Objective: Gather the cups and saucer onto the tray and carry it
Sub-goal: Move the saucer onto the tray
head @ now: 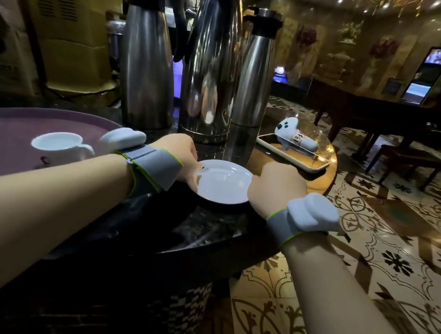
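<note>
A white saucer [224, 182] sits on the dark counter in front of me. My left hand [177, 152] grips its left rim, and my right hand [277, 185] grips its right rim. To the left lies a purple tray [3, 149] with one white cup [58, 145] standing upright on it. Both wrists wear grey bands carrying white devices. My fingertips are hidden behind the saucer's rim.
Three tall steel thermos jugs [211, 65] stand just behind the saucer. A yellow machine [71, 23] sits at the back left. A phone [293, 152] with a white toy on it lies on a round glass table to the right. Patterned floor below right.
</note>
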A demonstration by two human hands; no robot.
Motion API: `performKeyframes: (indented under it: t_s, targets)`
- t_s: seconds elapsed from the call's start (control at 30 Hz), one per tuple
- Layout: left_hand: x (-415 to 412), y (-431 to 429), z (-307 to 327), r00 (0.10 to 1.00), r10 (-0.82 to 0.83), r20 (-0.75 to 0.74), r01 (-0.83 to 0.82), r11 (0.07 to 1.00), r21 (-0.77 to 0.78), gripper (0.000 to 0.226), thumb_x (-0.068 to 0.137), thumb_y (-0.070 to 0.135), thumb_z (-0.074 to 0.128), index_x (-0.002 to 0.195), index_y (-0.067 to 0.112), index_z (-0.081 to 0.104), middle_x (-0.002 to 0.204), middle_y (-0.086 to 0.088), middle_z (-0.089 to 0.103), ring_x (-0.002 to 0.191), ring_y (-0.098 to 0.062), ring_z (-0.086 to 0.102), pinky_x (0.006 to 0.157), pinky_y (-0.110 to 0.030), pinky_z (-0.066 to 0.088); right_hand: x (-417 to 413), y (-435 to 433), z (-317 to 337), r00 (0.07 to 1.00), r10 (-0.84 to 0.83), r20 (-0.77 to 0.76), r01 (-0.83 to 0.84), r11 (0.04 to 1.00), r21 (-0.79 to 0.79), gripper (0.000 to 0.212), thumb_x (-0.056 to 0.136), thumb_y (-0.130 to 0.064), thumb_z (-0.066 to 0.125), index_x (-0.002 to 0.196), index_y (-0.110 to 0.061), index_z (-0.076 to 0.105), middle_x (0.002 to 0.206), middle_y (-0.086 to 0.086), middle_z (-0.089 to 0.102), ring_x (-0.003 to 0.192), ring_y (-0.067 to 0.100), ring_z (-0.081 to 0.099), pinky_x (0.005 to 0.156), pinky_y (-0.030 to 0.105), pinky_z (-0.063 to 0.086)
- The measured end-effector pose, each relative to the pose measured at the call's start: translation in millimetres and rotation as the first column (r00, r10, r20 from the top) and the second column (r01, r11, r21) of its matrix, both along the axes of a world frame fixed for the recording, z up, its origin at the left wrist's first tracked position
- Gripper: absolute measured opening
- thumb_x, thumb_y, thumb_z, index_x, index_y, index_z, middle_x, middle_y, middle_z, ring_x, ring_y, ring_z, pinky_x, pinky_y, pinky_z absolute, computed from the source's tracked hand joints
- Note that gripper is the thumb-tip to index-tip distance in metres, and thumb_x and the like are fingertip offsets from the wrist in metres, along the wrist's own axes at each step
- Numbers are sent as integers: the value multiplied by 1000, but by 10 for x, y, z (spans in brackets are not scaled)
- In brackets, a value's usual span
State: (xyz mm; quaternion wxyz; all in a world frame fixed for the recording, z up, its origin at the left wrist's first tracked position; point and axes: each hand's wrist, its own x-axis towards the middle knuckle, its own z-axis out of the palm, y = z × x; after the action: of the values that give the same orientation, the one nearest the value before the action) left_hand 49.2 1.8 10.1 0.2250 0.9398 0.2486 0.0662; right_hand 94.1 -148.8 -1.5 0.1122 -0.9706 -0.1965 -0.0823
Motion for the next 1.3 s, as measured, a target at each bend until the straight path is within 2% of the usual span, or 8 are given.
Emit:
performKeyframes:
  t_s: [0.1, 0.27, 0.5, 0.67, 0.77, 0.83, 1.1, 1.3]
  targets:
    - [3, 22, -13, 1000, 15, 11, -15, 1000, 13, 23, 77, 15, 63, 99, 16, 70, 107, -8, 71, 98, -23, 62, 77, -23, 43, 2, 26, 4, 1000, 11, -27, -11, 1000, 14, 24, 92, -16, 47, 104, -3, 64, 115, 16, 66, 109, 35, 61, 71, 29, 36]
    - [-29, 21, -24, 998, 16, 63, -19, 999, 40, 21, 77, 14, 63, 96, 19, 71, 108, -6, 71, 104, -23, 62, 82, -24, 42, -5, 34, 26, 999, 35, -29, -33, 998, 60, 22, 92, -14, 47, 104, -4, 63, 116, 15, 65, 111, 34, 59, 83, 32, 47]
    - [-388, 290, 165, 965, 52, 258, -66, 997, 45, 11, 75, 15, 64, 77, 26, 62, 97, -6, 72, 98, -26, 64, 82, -27, 46, -166, 278, 197, 993, 94, 76, -111, 961, 253, 19, 90, -15, 48, 94, -6, 65, 108, 16, 67, 105, 36, 59, 71, 28, 34]
    - [-841, 646, 403, 916, 118, 384, -121, 993, -16, 11, 77, 12, 62, 81, 22, 64, 88, -8, 69, 94, -29, 66, 83, -31, 52, -476, 660, 371, 974, 174, 148, -217, 906, 362, 22, 91, -18, 45, 96, -5, 62, 109, 17, 66, 106, 37, 58, 71, 28, 32]
    - [-1237, 1013, 503, 864, 192, 466, -185, 981, -61, 7, 76, 13, 64, 78, 20, 66, 89, -10, 71, 90, -31, 66, 84, -35, 54, -797, 1053, 474, 953, 236, 192, -296, 867, 400, 24, 91, -18, 44, 100, -5, 62, 109, 18, 66, 106, 38, 58, 76, 32, 41]
    - [-1509, 1256, 538, 839, 229, 493, -228, 972, -64, 12, 77, 13, 64, 87, 17, 69, 89, -8, 70, 85, -27, 63, 78, -31, 50, -1025, 1339, 509, 934, 274, 227, -348, 840, 416, 24, 91, -19, 44, 98, -4, 62, 107, 18, 66, 104, 38, 58, 77, 33, 43]
    - [-2212, 2130, 460, 863, 280, 420, -255, 960, -115, 14, 78, 14, 63, 89, 15, 70, 71, -3, 63, 73, -21, 57, 69, -27, 43, -1685, 2281, 439, 914, 326, 240, -391, 867, 311, 18, 89, -15, 47, 89, -4, 62, 102, 19, 66, 96, 38, 60, 68, 30, 30]
    - [-2221, 2674, 248, 929, 192, 316, -167, 980, -106, 12, 77, 12, 63, 85, 15, 71, 71, -3, 66, 72, -20, 59, 66, -26, 45, -1864, 2660, 347, 961, 268, 66, -275, 944, 182, 19, 86, -13, 50, 68, -7, 50, 80, 15, 50, 74, 29, 41, 67, 29, 32]
